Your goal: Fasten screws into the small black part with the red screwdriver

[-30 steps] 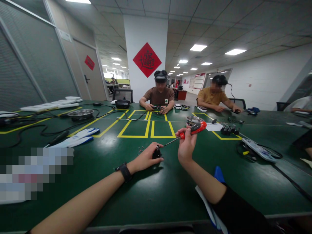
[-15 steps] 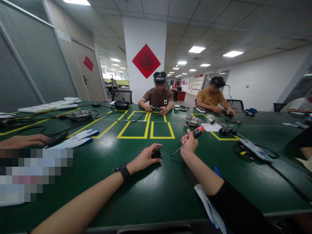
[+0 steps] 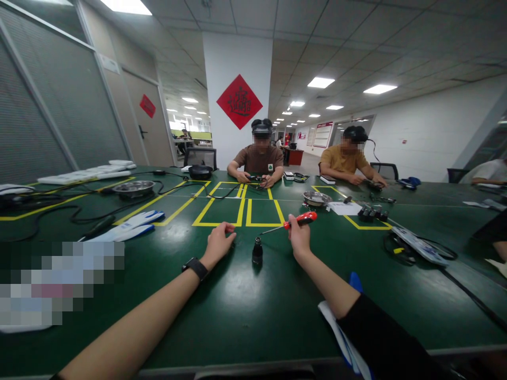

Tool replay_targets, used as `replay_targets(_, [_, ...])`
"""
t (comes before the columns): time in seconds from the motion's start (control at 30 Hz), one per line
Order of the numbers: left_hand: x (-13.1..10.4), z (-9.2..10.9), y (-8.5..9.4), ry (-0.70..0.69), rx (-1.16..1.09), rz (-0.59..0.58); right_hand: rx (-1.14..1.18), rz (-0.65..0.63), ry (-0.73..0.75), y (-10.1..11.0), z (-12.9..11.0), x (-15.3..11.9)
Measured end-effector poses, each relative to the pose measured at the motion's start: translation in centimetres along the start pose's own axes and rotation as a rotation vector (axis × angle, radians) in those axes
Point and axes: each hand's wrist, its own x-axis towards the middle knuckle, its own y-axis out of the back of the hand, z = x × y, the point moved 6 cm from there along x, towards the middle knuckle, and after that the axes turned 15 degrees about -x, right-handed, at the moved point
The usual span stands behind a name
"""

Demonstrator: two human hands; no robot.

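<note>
A small black part with a narrow metal top (image 3: 257, 252) stands upright on the green table between my hands. My right hand (image 3: 300, 240) is closed round a screwdriver (image 3: 301, 219) with a red and black handle. Its shaft points left, the tip close to the part's metal top; I cannot tell whether they touch. To the left of the part, my left hand (image 3: 219, 245), with a dark watch on the wrist, rests low at the table with fingers curled in. Whatever is between its fingertips is hidden, as is the spot where small metal pieces lay.
White-and-blue gloves (image 3: 137, 226) lie at left, another glove (image 3: 343, 338) by my right forearm. Metal bowls (image 3: 317, 198) stand farther back. Several black parts (image 3: 372, 212) and a power strip (image 3: 420, 245) with cables are at right. Two people sit across the table (image 3: 222, 338).
My left hand has let go of the black part and moved left over the small metal pieces. The screwdriver has swung nearer level, its tip now by the part's top. Another person's hand left the left side.
</note>
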Motion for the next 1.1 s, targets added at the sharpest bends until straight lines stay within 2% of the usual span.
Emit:
replay_targets(0.07, [0.3, -1.7, -0.1, 0.093, 0.063, -0.014, 0.016, -0.050, -0.062, -0.9, 1.0, -0.1])
replay_targets(0.13, [0.4, -2.3, -0.1, 0.121, 0.104, -0.029, 0.017, -0.104, -0.087, -1.7, 1.6, -0.4])
replay_targets(0.3, [0.1, -2.0, 0.0, 0.134, 0.177, -0.048, 0.003, -0.253, -0.084, -3.0, 1.6, -1.2])
replay_targets(0.47, [0.1, -1.8, -0.1, 0.133, 0.206, -0.058, 0.014, -0.356, 0.005, -3.7, 0.8, -1.8])
replay_targets(0.83, [0.1, -1.8, -0.2, 0.118, 0.198, -0.062, 0.023, -0.442, -0.055, -4.5, 1.6, -1.9])
replay_targets(1.1, [0.3, -2.2, -0.4, 0.119, 0.204, -0.075, 0.126, -0.349, -0.197, -3.8, 2.4, -1.3])
